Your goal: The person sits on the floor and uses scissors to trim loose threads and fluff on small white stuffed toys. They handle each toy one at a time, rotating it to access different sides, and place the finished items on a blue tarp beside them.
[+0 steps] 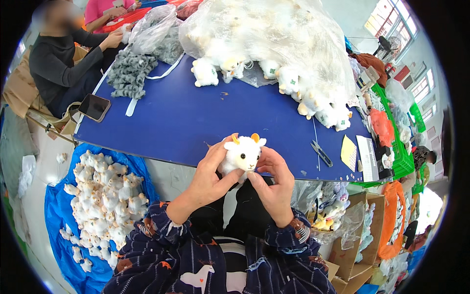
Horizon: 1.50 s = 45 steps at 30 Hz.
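Between both hands, just over the near edge of the blue table (196,115), is a white plush goat (245,154) with yellow horns and black eyes, facing right. My left hand (209,176) wraps round its left side, thumb under the chin. My right hand (274,183) closes on its right side, the thumb below the muzzle. The toy's lower body is mostly hidden by the fingers. Small white plush toys (204,72) lie at the far side of the table, spilling out from under a big clear plastic bag (274,34) full of them.
Thread snips (321,153), a yellow card (348,152) and a white printed sheet (367,157) lie at the table's right. A phone (94,108) rests at the left edge. Many plush toys (105,196) fill a blue sack on the floor. Another person (61,63) sits at the far left.
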Tool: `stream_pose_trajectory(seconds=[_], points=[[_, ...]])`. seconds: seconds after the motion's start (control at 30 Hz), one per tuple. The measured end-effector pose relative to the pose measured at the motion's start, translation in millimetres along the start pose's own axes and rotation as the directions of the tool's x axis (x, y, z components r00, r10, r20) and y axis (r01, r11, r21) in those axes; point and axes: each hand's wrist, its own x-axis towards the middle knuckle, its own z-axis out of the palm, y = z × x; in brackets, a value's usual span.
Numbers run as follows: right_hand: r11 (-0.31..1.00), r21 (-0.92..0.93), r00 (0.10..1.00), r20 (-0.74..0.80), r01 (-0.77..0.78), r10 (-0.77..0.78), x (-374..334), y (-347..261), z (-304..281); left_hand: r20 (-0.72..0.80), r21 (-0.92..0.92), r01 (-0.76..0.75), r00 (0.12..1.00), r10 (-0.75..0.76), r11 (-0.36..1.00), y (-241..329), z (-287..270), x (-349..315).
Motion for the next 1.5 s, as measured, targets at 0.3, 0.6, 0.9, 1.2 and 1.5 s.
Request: stream_pose_trajectory(seconds=[0.3,0.6,0.9,1.2,1.5], points=[[0.911,-0.384,0.975,-0.095,0.152,-0.203,3,-9,10,-0.068,0.187,-0.039,0.996,0.053,0.982,12,17,7],[0.792,-0.543,0.943,0.001,0.279,-0.332,19,6,3,-0.058,0.305,-0.137,0.985,0.162,0.942,4,23,12],[0.971,0.129,0.978,-0.011,-0.204,0.207,9,5,-20,0.001,-0.378,0.174,0.982,-0.187,0.909,-2,5,19],[0.882,0.389,0.964,0.122,-0.266,0.237,37,16,-16,0.221,-0.321,0.182,0.969,-0.114,0.929,-10,2,21],[0.813,0.536,0.945,-0.078,-0.229,0.317,28,31,-1,0.27,-0.327,0.269,0.945,-0.184,0.906,-15,11,10]])
